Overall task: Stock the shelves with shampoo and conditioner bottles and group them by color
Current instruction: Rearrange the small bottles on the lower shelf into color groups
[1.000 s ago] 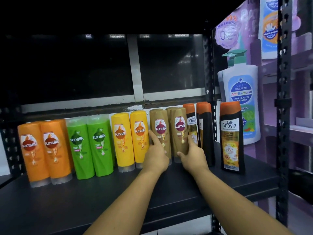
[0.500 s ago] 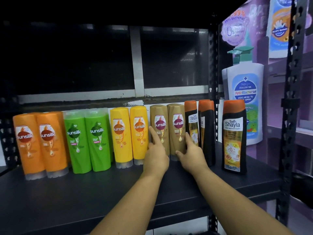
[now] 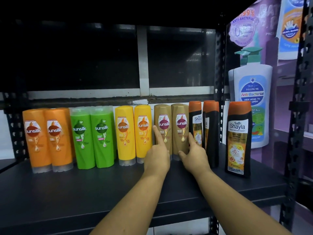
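Note:
Pairs of Sunsilk bottles stand in a row on the black shelf (image 3: 84,192): orange bottles (image 3: 36,138), green bottles (image 3: 91,136), yellow bottles (image 3: 133,133), then gold bottles (image 3: 180,116). Right of them stand black Safi Shayla bottles (image 3: 210,133) with orange caps, and one more black bottle (image 3: 238,139) stands apart, further forward. My left hand (image 3: 157,156) rests at the left gold bottle's foot, index finger up along its left edge. My right hand (image 3: 194,155) touches the right gold bottle's lower right side, fingers apart. Neither hand lifts a bottle.
A large white pump bottle (image 3: 250,92) stands behind the shelf's right end, beside purple display panels. Black perforated uprights (image 3: 293,150) frame the right side. The shelf's front strip holds nothing. Dark panes sit behind the row.
The two gold bottles have been squared up and set back level with the row. My hands have loosened from their sides, and my left index finger now points upward.

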The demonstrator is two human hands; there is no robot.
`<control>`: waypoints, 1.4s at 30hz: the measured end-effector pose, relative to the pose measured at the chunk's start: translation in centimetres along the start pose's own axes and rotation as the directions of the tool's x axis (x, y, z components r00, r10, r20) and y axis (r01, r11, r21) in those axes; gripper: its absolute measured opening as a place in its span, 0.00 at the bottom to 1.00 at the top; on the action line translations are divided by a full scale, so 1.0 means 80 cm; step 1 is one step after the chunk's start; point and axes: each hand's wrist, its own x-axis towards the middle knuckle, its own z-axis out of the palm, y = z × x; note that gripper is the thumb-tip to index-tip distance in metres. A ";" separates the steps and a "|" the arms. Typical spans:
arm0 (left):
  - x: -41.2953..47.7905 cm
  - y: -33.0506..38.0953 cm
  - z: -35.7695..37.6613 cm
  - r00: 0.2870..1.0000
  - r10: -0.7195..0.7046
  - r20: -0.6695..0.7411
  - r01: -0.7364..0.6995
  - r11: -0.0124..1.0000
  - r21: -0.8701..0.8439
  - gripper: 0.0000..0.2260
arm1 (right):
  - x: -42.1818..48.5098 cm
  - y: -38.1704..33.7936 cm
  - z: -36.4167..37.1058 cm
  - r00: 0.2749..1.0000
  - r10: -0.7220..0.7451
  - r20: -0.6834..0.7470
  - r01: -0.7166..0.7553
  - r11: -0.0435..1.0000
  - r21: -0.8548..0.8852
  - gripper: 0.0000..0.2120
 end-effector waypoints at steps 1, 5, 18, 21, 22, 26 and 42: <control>-0.001 0.000 0.000 1.000 0.000 -0.001 0.000 1.000 0.003 0.46 | 0.000 0.000 -0.001 1.000 0.000 0.002 0.000 1.000 0.001 0.42; -0.001 0.003 -0.002 1.000 -0.001 -0.006 0.001 0.999 0.034 0.45 | 0.000 0.000 0.000 1.000 0.003 -0.014 -0.003 0.999 0.054 0.41; 0.000 -0.004 -0.001 0.999 0.049 0.000 -0.049 0.996 0.079 0.44 | 0.001 -0.004 0.001 0.999 0.043 -0.022 -0.042 0.998 0.039 0.30; -0.002 -0.006 -0.006 0.998 0.054 0.011 -0.055 0.995 0.077 0.42 | 0.000 -0.005 -0.001 0.997 0.079 -0.007 -0.079 0.997 0.013 0.26; -0.004 -0.006 -0.008 0.998 0.056 0.009 -0.056 0.995 0.079 0.41 | -0.001 -0.006 -0.001 0.996 0.090 -0.004 -0.090 0.996 -0.001 0.25; -0.005 -0.012 -0.017 0.999 0.032 -0.040 -0.032 0.999 0.005 0.30 | -0.002 -0.011 -0.001 0.995 0.101 -0.005 -0.101 0.992 -0.073 0.21; 0.000 -0.026 -0.029 0.825 0.416 0.382 -0.368 0.909 -0.197 0.09 | -0.061 -0.032 -0.050 0.967 -0.017 0.256 0.106 0.935 -0.338 0.12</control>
